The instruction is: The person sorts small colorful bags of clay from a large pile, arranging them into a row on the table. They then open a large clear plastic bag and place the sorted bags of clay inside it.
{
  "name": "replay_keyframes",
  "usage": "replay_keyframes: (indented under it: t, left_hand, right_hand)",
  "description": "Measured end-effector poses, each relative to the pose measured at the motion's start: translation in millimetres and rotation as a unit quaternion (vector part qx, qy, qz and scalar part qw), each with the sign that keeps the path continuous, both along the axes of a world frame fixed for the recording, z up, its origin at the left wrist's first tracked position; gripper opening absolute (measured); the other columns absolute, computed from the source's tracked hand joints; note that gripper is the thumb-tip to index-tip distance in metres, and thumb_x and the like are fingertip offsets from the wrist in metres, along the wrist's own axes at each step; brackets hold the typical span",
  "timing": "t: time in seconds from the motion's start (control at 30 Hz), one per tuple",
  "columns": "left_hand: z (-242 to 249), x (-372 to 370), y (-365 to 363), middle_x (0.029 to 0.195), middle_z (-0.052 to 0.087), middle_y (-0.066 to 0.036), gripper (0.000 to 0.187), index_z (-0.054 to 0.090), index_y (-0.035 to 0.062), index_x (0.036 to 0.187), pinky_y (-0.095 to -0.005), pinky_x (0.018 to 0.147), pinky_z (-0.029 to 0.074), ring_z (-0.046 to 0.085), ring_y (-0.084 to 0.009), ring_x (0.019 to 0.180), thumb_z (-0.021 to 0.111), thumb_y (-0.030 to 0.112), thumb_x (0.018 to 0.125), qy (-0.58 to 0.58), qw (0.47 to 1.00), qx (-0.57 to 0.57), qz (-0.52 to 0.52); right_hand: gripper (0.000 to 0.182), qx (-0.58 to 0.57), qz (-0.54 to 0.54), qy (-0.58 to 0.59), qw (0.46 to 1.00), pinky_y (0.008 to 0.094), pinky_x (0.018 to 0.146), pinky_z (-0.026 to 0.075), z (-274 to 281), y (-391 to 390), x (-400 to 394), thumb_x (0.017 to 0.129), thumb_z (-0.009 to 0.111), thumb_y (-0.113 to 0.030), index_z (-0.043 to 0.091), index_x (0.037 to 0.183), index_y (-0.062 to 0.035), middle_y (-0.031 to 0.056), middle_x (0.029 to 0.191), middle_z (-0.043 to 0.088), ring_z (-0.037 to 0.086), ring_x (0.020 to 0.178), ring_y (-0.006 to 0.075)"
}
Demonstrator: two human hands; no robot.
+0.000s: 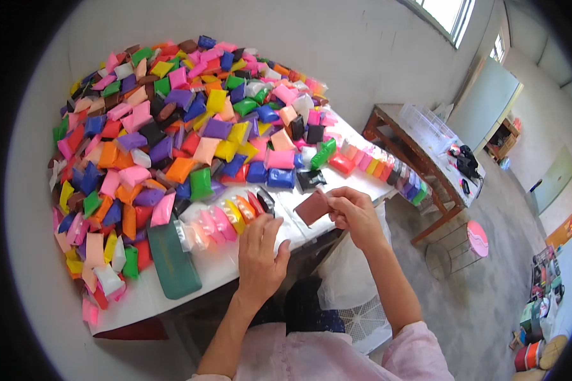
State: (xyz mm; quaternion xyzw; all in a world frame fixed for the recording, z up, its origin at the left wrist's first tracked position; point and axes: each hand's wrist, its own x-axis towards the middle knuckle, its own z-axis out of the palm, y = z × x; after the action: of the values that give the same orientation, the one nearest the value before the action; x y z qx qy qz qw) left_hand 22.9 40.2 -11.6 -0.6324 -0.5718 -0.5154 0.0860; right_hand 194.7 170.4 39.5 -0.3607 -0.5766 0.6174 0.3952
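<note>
While my right hand (356,213) pinches a small brown packet of modelling clay (313,207) between thumb and fingertips, the packet hangs just above the white tabletop (171,289), at about nine o'clock from that hand. My left hand (260,254) holds nothing; its fingers are loosely curled, resting near the end of a short row of upright clay packets in a clear sleeve (225,221), which runs off toward ten o'clock. By my judgement I am in the middle of sorting one colour into a set, and the next move calls for lining the brown packet up with the row's open end while the left hand steadies it. A dark green flat pouch (171,260) lies at eight o'clock. Beyond, at twelve, rises a big heap of mixed-colour clay packets (171,127), and a second finished row (381,168) sits at one o'clock. I cannot make out the sleeve's opening, and my left fingertips hide the row's end.
</note>
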Motion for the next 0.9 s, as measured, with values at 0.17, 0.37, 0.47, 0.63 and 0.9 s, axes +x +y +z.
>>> replay_keyframes:
  t: [0.17, 0.37, 0.47, 0.63, 0.9]
  left_hand:
    - [-6.2, 5.5, -5.3, 0.108, 0.057, -0.012, 0.032, 0.06, 0.0027, 0.114, -0.0432, 0.09, 0.038, 0.053, -0.0317, 0.1, 0.067, 0.014, 0.085, 0.04, 0.998, -0.051, 0.028]
    - [-9.8, 9.1, -5.0, 0.09, 0.053, -0.011, 0.017, 0.062, 0.0035, 0.097, -0.0439, 0.084, 0.039, 0.052, -0.0306, 0.091, 0.067, 0.01, 0.082, 0.055, 0.996, -0.034, 0.056]
    - [-13.4, 12.0, -1.0, 0.089, 0.052, -0.012, 0.015, 0.06, 0.004, 0.093, -0.0438, 0.083, 0.039, 0.052, -0.0312, 0.091, 0.066, 0.009, 0.08, 0.064, 0.994, -0.031, 0.079]
    - [-15.9, 13.0, 1.1, 0.089, 0.051, -0.012, 0.014, 0.058, 0.0049, 0.09, -0.0431, 0.081, 0.039, 0.052, -0.0306, 0.09, 0.066, 0.009, 0.079, 0.091, 0.991, -0.019, 0.099]
    - [-7.9, 14.2, 0.3, 0.087, 0.051, -0.012, 0.014, 0.057, 0.004, 0.089, -0.0428, 0.078, 0.039, 0.052, -0.0315, 0.088, 0.066, 0.009, 0.079, 0.089, 0.993, -0.02, 0.078]
  right_hand:
    - [0.02, -0.059, 0.069, -0.066, 0.994, 0.0189, 0.047, 0.041, -14.0, -6.0, -6.8, 0.092, 0.062, -0.013, 0.061, 0.105, 0.0021, 0.0061, 0.078, 0.063, 0.057, 0.06, 0.007]
    - [0.02, 0.024, 0.035, -0.091, 0.995, 0.0232, 0.046, 0.043, -34.8, -16.3, -18.5, 0.093, 0.063, -0.014, 0.061, 0.106, 0.0009, 0.0083, 0.082, 0.064, 0.056, 0.056, 0.0103]
    - [0.02, 0.447, -0.121, -0.201, 0.863, 0.0286, 0.049, 0.044, -54.9, -23.6, -21.1, 0.09, 0.067, -0.012, 0.061, 0.105, -0.0003, 0.0095, 0.087, 0.061, 0.056, 0.056, 0.0151]
    - [0.021, 0.546, -0.173, -0.242, 0.784, 0.0378, 0.06, 0.047, -48.0, -59.5, -3.3, 0.083, 0.072, -0.017, 0.059, 0.093, -0.0038, 0.0107, 0.085, 0.058, 0.059, 0.068, 0.0269]
    - [0.018, 0.642, -0.104, -0.307, 0.695, 0.036, 0.061, 0.047, -63.8, -59.0, -11.2, 0.078, 0.07, -0.014, 0.055, 0.082, -0.0059, 0.0076, 0.076, 0.053, 0.057, 0.071, 0.0243]
